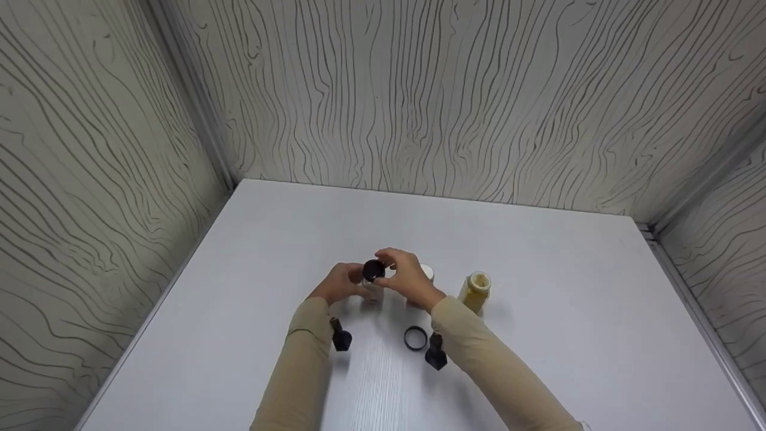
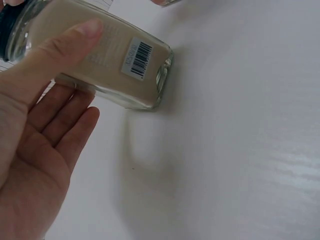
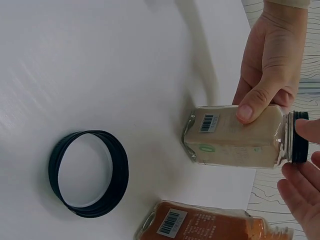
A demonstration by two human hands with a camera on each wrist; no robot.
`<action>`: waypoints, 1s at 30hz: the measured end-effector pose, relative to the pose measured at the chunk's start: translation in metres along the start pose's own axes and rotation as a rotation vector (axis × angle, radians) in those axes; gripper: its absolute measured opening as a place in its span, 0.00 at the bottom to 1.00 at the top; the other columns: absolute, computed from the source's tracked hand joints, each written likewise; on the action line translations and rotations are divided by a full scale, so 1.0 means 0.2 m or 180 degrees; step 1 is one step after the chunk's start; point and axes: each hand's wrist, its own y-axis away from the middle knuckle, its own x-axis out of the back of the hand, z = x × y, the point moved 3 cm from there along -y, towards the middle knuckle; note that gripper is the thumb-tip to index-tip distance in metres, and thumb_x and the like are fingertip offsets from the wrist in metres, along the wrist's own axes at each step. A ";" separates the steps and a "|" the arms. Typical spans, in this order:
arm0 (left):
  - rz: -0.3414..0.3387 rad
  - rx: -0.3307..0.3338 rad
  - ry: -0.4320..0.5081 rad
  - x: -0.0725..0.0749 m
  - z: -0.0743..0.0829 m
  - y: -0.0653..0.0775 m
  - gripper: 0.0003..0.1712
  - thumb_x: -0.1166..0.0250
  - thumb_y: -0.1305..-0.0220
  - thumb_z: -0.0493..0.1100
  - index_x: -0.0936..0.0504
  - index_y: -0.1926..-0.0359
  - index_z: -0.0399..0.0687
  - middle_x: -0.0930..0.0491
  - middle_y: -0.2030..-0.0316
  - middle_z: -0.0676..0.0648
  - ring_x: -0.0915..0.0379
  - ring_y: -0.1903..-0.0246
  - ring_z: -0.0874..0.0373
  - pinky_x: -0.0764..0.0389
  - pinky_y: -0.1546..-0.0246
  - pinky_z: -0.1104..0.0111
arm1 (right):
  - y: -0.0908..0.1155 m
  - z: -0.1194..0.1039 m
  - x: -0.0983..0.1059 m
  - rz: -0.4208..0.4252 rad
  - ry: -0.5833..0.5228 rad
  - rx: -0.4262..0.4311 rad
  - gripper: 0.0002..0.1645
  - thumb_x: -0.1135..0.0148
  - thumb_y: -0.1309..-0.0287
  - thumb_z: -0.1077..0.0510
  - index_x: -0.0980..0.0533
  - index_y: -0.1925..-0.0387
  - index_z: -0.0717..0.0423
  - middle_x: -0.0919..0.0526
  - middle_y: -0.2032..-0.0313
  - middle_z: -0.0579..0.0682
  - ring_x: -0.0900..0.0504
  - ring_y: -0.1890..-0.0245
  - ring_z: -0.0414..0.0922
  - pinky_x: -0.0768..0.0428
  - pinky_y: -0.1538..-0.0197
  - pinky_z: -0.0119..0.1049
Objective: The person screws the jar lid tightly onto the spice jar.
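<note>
A square glass spice bottle [image 3: 235, 135] of beige powder, with a small barcode label, stands upright between my hands. My left hand [image 1: 341, 282] grips its body, the thumb laid across one face in the left wrist view [image 2: 75, 45]. On top sits a black cap [image 3: 300, 137], and my right hand [image 1: 409, 276] pinches it by the sides between thumb and fingers. Right beside this bottle is another bottle [image 3: 200, 222] of orange-brown powder with a bare threaded neck, mostly behind my right hand in the head view.
A bottle [image 1: 477, 291] of yellow powder, its mouth uncapped, stands farther right, beside my right forearm. Nearer me on the white table [image 1: 538, 251] lies a black ring-shaped lid [image 1: 415, 339]. Patterned panels [image 1: 383, 96] rise behind the table and at both sides.
</note>
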 end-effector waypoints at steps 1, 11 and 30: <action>-0.0008 0.0009 0.0010 0.00 0.00 0.00 0.28 0.28 0.52 0.31 0.20 0.45 0.41 0.19 0.44 0.41 0.26 0.38 0.45 0.31 0.31 0.50 | 0.00 0.00 0.00 0.0001 0.0001 0.0002 0.27 0.31 0.51 0.67 0.26 0.47 0.67 0.18 0.50 0.64 0.18 0.50 0.57 0.18 0.44 0.54; 0.0015 0.0041 -0.0049 0.00 0.01 0.00 0.27 0.27 0.51 0.34 0.18 0.46 0.43 0.18 0.45 0.42 0.25 0.40 0.46 0.29 0.32 0.51 | 0.00 0.00 0.00 -0.0133 -0.0151 0.0110 0.28 0.35 0.49 0.70 0.27 0.44 0.67 0.21 0.44 0.66 0.22 0.42 0.59 0.20 0.41 0.53; 0.0069 0.0135 -0.0130 0.00 0.02 0.02 0.26 0.26 0.52 0.36 0.18 0.48 0.45 0.17 0.46 0.44 0.26 0.39 0.47 0.30 0.31 0.52 | 0.00 0.01 0.00 -0.0121 -0.0185 0.0215 0.27 0.34 0.48 0.68 0.27 0.44 0.66 0.20 0.45 0.65 0.21 0.43 0.58 0.20 0.40 0.52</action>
